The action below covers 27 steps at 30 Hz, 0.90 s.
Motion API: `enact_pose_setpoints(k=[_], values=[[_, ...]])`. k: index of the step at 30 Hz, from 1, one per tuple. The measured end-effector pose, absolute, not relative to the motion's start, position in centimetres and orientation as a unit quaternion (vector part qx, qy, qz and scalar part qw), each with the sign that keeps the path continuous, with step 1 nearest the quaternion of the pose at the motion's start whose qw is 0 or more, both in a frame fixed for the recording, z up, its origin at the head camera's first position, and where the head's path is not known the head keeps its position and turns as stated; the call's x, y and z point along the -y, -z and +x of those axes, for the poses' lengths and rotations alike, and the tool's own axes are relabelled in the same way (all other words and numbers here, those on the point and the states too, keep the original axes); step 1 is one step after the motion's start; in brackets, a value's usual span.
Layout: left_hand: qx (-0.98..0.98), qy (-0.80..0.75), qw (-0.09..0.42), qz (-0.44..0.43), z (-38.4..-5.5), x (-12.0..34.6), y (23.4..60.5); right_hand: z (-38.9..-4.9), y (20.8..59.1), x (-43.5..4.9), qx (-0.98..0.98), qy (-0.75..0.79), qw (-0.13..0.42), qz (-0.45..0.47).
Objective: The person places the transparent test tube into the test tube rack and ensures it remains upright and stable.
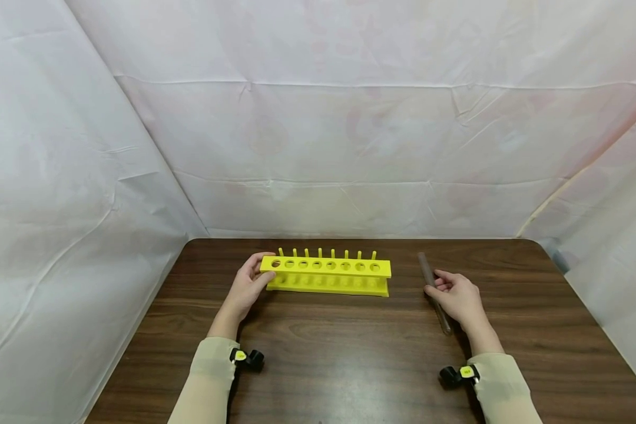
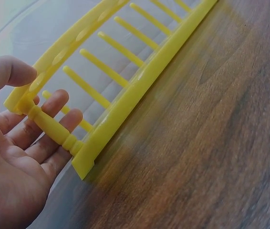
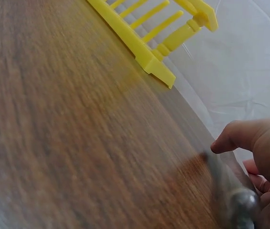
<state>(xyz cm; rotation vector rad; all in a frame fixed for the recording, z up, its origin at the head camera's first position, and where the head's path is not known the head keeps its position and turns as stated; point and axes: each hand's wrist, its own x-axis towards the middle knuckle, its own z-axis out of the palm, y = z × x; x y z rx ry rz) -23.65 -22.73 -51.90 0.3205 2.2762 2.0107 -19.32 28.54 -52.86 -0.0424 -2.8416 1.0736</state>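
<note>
A yellow test tube rack (image 1: 324,273) stands upright on the brown table, with a row of round holes in its top plate and a row of pegs behind. My left hand (image 1: 245,290) grips the rack's left end. In the left wrist view the thumb lies on the top plate and the fingers (image 2: 54,102) reach around the end post. To the right of the rack, my right hand (image 1: 458,298) pinches a clear test tube (image 1: 426,270) near its middle. The tube slants, its rounded end toward me; in the right wrist view that end (image 3: 244,202) is blurred.
The dark wood-grain table (image 1: 328,353) extends in front of the rack and to both sides. Whitish plastic sheeting (image 1: 350,129) hangs behind the table and along its left and right sides. Each wrist bears a small black camera.
</note>
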Motion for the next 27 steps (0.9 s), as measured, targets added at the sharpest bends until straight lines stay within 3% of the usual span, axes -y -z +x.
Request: enact_pose_setpoints(k=[27], values=[[-0.748, -0.653, 0.042, 0.110, -23.6, 22.7, 51.8, -19.0, 52.0, -27.9, 0.897, -0.427, 0.093, -0.067]])
